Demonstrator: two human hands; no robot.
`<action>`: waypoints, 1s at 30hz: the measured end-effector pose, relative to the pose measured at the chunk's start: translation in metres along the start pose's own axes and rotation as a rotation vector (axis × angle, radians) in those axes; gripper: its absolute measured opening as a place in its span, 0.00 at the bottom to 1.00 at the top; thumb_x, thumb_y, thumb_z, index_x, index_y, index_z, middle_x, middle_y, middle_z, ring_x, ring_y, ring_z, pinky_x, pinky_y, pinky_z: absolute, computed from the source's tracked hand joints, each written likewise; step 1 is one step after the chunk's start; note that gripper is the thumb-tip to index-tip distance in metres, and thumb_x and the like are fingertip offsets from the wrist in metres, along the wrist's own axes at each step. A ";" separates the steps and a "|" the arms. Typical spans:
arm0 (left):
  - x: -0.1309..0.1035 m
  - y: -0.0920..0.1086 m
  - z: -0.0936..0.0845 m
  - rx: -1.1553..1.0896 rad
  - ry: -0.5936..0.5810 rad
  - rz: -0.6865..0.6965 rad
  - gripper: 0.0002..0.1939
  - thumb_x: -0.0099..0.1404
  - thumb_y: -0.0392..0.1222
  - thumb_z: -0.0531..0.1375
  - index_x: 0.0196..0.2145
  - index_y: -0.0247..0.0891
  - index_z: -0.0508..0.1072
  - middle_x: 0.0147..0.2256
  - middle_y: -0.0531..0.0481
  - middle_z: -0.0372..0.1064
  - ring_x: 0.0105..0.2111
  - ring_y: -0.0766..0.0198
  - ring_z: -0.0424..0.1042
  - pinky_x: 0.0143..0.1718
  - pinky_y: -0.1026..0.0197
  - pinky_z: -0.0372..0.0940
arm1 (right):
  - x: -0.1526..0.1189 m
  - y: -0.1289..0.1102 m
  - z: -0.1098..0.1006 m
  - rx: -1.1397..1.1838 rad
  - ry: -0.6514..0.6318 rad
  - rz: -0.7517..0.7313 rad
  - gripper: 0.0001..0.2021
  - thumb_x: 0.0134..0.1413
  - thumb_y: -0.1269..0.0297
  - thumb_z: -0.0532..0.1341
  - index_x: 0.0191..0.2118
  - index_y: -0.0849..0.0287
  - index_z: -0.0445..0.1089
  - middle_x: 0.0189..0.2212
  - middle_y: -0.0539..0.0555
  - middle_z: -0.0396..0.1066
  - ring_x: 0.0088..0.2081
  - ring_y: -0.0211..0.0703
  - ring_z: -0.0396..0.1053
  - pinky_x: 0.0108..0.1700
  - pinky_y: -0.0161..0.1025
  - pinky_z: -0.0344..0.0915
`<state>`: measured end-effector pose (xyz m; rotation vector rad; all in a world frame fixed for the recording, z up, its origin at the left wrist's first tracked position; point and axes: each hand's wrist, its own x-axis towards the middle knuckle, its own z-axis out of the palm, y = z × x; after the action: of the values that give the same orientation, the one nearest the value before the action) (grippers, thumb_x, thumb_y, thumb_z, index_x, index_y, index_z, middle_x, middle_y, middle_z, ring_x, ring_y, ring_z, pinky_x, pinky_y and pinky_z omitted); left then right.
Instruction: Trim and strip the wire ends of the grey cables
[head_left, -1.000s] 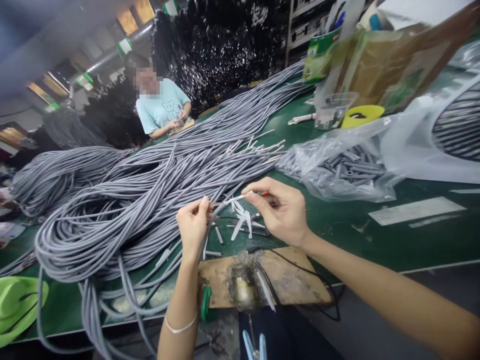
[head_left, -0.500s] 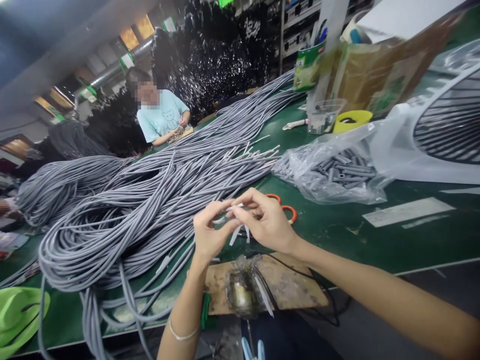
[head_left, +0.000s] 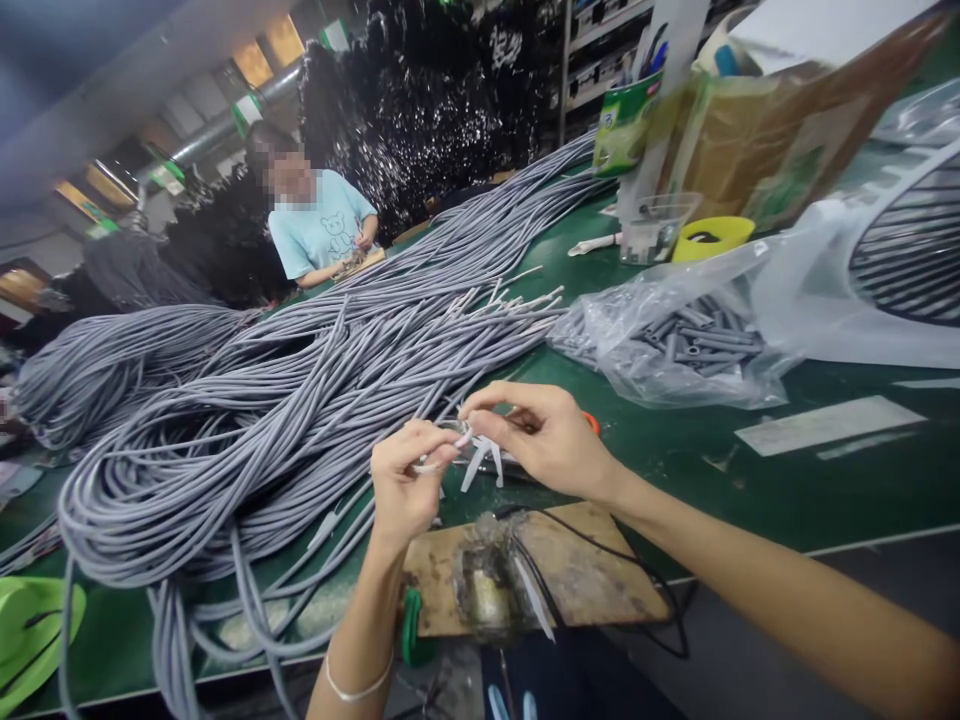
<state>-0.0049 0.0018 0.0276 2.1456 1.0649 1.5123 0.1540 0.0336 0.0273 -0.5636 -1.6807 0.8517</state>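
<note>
My left hand is closed in a pinch on a thin white cable end, which pokes out past the thumb and forefinger. Just to its right, the thumb and forefinger of my right hand are closed at the tip of that same end; the fine detail there is small and blurred. White strips hang below the fingertips. Behind my right hand shows part of an orange handle. Beneath both hands stands a small metal device on a stained wooden board.
Long bundles of grey cable cover the left and middle of the green table. A clear bag of grey tubes, a yellow bowl and a white fan stand right. A co-worker sits across the table.
My hands have drawn slightly apart, with my left hand lower and my right hand a little to the right. More of the white cable end shows between them. The view has shifted slightly.
</note>
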 end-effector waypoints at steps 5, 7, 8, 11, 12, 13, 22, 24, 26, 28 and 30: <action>-0.003 -0.001 0.001 -0.047 0.023 0.004 0.06 0.60 0.35 0.59 0.27 0.36 0.76 0.23 0.52 0.70 0.23 0.68 0.66 0.27 0.67 0.61 | 0.001 0.003 0.004 0.083 -0.070 0.190 0.10 0.55 0.63 0.54 0.26 0.62 0.65 0.21 0.48 0.61 0.21 0.31 0.55 0.21 0.30 0.52; -0.002 -0.001 0.001 0.029 0.065 -0.018 0.06 0.60 0.34 0.59 0.28 0.37 0.75 0.24 0.52 0.71 0.24 0.68 0.67 0.27 0.66 0.61 | -0.001 0.002 0.003 0.039 -0.089 0.165 0.12 0.56 0.64 0.53 0.24 0.62 0.64 0.19 0.47 0.58 0.20 0.31 0.52 0.21 0.31 0.49; -0.002 -0.001 0.000 0.086 0.073 -0.038 0.06 0.60 0.34 0.58 0.28 0.37 0.75 0.24 0.52 0.71 0.24 0.68 0.67 0.28 0.66 0.61 | -0.001 0.002 0.002 0.010 -0.094 0.123 0.12 0.56 0.64 0.53 0.23 0.62 0.63 0.18 0.46 0.56 0.20 0.31 0.51 0.21 0.31 0.48; -0.001 0.000 0.001 0.237 -0.002 -0.060 0.08 0.61 0.32 0.56 0.31 0.37 0.75 0.25 0.51 0.72 0.25 0.67 0.68 0.30 0.65 0.60 | -0.003 0.000 0.001 -0.043 -0.110 -0.029 0.13 0.55 0.65 0.55 0.21 0.61 0.61 0.18 0.46 0.53 0.20 0.31 0.51 0.22 0.32 0.48; -0.001 0.000 0.001 0.268 -0.037 -0.043 0.09 0.62 0.32 0.55 0.31 0.37 0.75 0.25 0.51 0.72 0.26 0.67 0.68 0.30 0.64 0.60 | -0.003 0.000 0.001 -0.045 -0.107 -0.048 0.14 0.55 0.64 0.56 0.20 0.61 0.60 0.18 0.46 0.53 0.20 0.31 0.51 0.23 0.32 0.48; -0.002 0.000 0.002 0.291 -0.063 -0.015 0.09 0.62 0.32 0.55 0.32 0.37 0.75 0.25 0.51 0.72 0.26 0.67 0.68 0.30 0.64 0.60 | -0.003 0.000 0.001 -0.041 -0.095 -0.033 0.15 0.55 0.63 0.56 0.20 0.61 0.60 0.18 0.46 0.53 0.20 0.31 0.51 0.23 0.32 0.48; -0.005 0.006 0.004 0.315 0.062 0.135 0.08 0.61 0.30 0.55 0.30 0.37 0.72 0.24 0.53 0.69 0.24 0.68 0.65 0.33 0.62 0.59 | 0.002 0.007 0.008 0.209 -0.139 0.366 0.24 0.52 0.46 0.55 0.16 0.59 0.53 0.14 0.45 0.50 0.18 0.30 0.48 0.20 0.32 0.47; -0.004 0.007 0.004 0.323 0.087 0.093 0.09 0.62 0.30 0.54 0.29 0.37 0.72 0.24 0.53 0.69 0.24 0.68 0.65 0.31 0.63 0.59 | -0.001 0.007 0.009 0.243 -0.176 0.378 0.25 0.52 0.44 0.54 0.17 0.60 0.56 0.14 0.46 0.53 0.19 0.30 0.51 0.21 0.32 0.49; -0.002 0.006 0.004 0.351 0.096 0.058 0.09 0.62 0.30 0.54 0.29 0.37 0.72 0.25 0.53 0.70 0.24 0.68 0.65 0.31 0.63 0.59 | -0.003 0.005 0.011 0.243 -0.169 0.352 0.25 0.53 0.44 0.54 0.18 0.60 0.57 0.15 0.46 0.53 0.19 0.30 0.51 0.21 0.32 0.50; -0.002 0.004 0.004 0.407 0.090 0.059 0.08 0.62 0.30 0.54 0.31 0.37 0.72 0.25 0.53 0.71 0.25 0.68 0.66 0.31 0.64 0.59 | -0.006 0.003 0.011 0.201 -0.128 0.294 0.24 0.54 0.46 0.54 0.18 0.60 0.57 0.16 0.45 0.52 0.19 0.30 0.49 0.21 0.32 0.49; -0.003 0.002 0.006 0.467 0.071 0.097 0.08 0.61 0.30 0.54 0.33 0.37 0.72 0.26 0.52 0.71 0.26 0.68 0.67 0.33 0.63 0.60 | -0.007 0.001 0.011 0.122 -0.076 0.200 0.22 0.56 0.49 0.54 0.19 0.60 0.57 0.17 0.46 0.52 0.20 0.30 0.49 0.22 0.32 0.48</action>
<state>0.0004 -0.0011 0.0244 2.4924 1.4791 1.5052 0.1453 0.0269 0.0207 -0.6293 -1.6460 1.1249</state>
